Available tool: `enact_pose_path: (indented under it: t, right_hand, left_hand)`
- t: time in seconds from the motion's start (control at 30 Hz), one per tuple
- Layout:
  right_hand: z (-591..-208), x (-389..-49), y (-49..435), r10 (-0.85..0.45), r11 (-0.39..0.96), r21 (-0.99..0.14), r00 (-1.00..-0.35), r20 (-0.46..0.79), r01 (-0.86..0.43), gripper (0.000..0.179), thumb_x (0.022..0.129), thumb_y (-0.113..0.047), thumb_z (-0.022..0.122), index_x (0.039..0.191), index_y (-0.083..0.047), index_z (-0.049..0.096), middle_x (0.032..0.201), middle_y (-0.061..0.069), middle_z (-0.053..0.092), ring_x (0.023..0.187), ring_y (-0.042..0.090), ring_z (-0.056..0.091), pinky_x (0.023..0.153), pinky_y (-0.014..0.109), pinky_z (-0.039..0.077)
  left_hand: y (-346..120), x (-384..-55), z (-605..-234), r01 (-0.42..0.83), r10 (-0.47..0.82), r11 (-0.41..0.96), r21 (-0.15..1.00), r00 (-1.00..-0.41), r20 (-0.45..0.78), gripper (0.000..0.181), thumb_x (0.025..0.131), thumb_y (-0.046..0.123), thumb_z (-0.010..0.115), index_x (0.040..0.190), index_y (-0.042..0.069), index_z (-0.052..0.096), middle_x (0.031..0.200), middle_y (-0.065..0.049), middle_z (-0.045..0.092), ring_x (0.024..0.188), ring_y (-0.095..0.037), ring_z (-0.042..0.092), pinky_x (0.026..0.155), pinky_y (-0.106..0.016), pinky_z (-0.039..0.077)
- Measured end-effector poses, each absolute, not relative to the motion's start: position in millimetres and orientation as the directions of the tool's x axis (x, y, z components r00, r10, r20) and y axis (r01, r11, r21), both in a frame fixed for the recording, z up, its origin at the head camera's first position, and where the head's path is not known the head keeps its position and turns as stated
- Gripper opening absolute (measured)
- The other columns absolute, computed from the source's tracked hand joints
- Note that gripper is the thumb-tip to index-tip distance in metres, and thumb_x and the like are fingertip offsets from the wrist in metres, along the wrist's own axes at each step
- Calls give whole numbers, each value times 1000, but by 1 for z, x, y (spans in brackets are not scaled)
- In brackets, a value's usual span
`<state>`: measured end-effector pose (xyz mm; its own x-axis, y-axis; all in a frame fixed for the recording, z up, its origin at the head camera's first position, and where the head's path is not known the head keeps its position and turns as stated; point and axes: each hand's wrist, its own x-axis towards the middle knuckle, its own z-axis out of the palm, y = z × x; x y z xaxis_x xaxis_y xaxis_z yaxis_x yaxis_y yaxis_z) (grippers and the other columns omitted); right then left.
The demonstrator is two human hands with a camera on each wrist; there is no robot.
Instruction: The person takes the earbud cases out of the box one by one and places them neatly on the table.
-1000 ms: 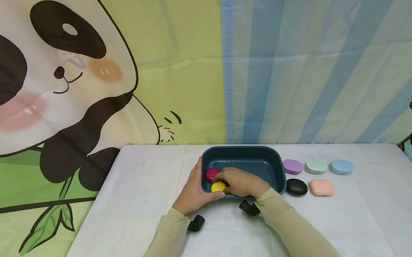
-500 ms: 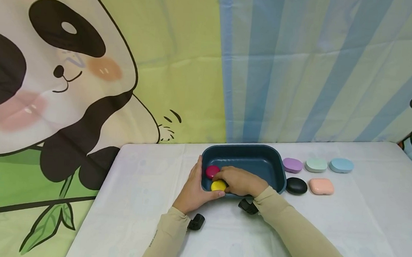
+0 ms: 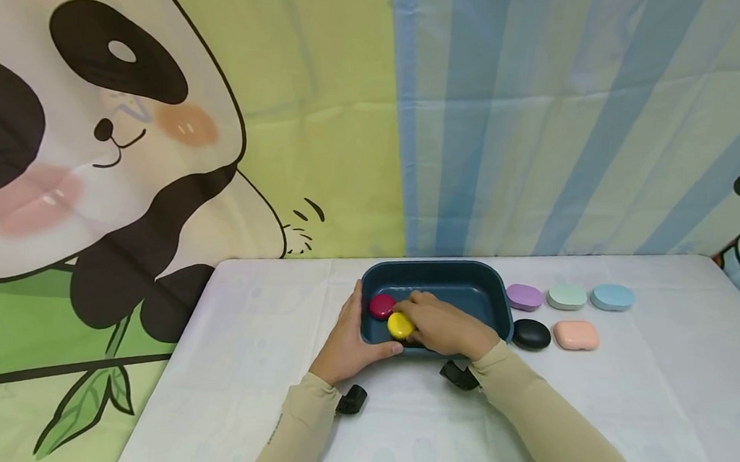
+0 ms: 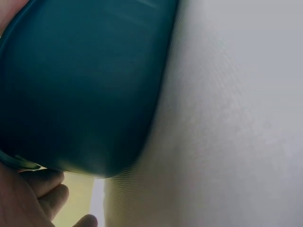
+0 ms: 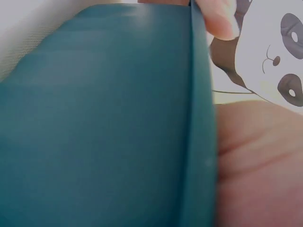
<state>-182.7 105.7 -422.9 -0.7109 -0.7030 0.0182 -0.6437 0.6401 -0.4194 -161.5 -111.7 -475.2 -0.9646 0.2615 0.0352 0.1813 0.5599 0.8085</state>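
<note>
A dark blue plastic tub (image 3: 434,265) stands near the back of the table. My left hand (image 3: 346,351) grips its left front corner, thumb over the front rim and fingers along the outer left side. Inside the tub, my right hand (image 3: 444,325) pinches a glossy yellow rounded piece (image 3: 400,325), shaped like a pebble. Just behind and left of it lies a similar magenta piece (image 3: 382,306). Both wrist views are mostly filled by the tub's outer wall (image 4: 85,94); the yellow piece is hidden there.
Right of the tub lie rounded pieces in two rows: purple (image 3: 524,297), mint (image 3: 567,297) and light blue (image 3: 613,297) behind, black (image 3: 531,335) and peach (image 3: 576,335) in front. A panda-printed curtain (image 3: 327,111) hangs behind the table.
My right hand has shifted slightly right and back, bringing the yellow piece away from the tub's front left corner. The left hand stays at the tub.
</note>
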Motion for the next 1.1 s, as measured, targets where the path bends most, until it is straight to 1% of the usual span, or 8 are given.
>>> enact_pose_path:
  t: [0.17,0.3,0.43,0.73,0.9,1.1]
  right_hand:
    - [-420,-176,114,-675,661,-410,-737,42,-629,45,94,-12,72,134,2,56,110,11,56,95,23,51,87,38,51]
    - [-416,-170,122,-658,670,-407,-751,62,-621,47,95,-13,71,137,1,55,115,12,56,99,23,51,89,39,52]
    - [-412,-165,132,-637,686,-414,-769,55,-598,48,96,-14,70,139,-1,53,119,12,54,101,23,52,91,40,52]
    - [-403,-152,157,-619,679,-432,-779,97,-593,49,94,-11,72,138,-2,54,121,11,54,103,22,55,91,39,53]
    - [-402,-146,171,-608,687,-415,-784,121,-597,50,93,-13,73,139,-3,54,122,9,54,105,20,55,90,37,54]
    - [-403,-141,186,-590,694,-407,-793,151,-594,51,91,-11,75,137,-3,55,123,9,54,105,20,55,87,36,54]
  left_hand:
    - [-111,-162,-476,176,258,552,815,-965,33,126,77,47,85,163,20,-2,168,-2,8,152,-26,17,119,-55,23]
    - [-111,-162,-477,162,252,546,822,-967,23,125,77,45,85,163,21,-3,168,-1,10,152,-25,18,119,-55,24]
    - [-111,-162,-477,158,250,540,827,-968,21,126,77,43,86,163,20,-2,168,-1,10,151,-25,19,119,-54,25]
    - [-112,-162,-477,162,251,535,829,-968,27,126,76,44,87,163,19,-1,168,1,11,151,-24,19,118,-53,26]
    - [-112,-162,-478,170,257,531,830,-966,34,126,75,45,87,163,22,-1,168,1,12,151,-23,19,118,-53,25]
    - [-112,-163,-479,176,256,535,826,-966,40,127,74,49,86,163,22,-1,168,3,12,151,-22,18,118,-52,26]
